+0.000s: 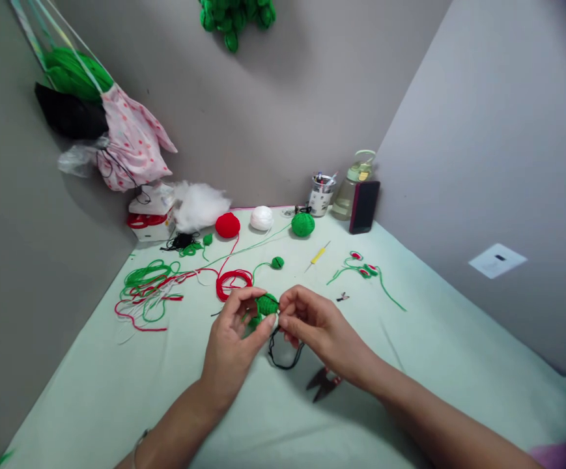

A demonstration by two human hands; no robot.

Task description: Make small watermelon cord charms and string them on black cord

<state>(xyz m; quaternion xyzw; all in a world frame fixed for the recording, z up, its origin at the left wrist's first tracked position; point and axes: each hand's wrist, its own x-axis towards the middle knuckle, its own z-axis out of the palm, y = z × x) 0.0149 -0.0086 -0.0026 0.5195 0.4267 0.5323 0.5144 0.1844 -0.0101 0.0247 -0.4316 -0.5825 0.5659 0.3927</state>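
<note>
My left hand (236,335) grips a small green crocheted ball (266,303) between thumb and fingers, with a dark strand across its top. My right hand (314,322) is closed in a pinch at the ball's right side, on black yarn (285,367) that hangs in a loop below. Whether a needle is in that pinch I cannot tell. A second green piece (254,322) shows partly behind my left thumb. Thread snips (324,384) with dark blades lie on the table under my right wrist.
Behind my hands are a red yarn coil (234,285), a red ball (227,225), a white ball (262,219) and a green ball (303,225). A yellow-handled crochet hook (318,256) lies right of centre. Tangled yarn (153,286) spreads left; a phone (365,207) leans on a bottle (345,195).
</note>
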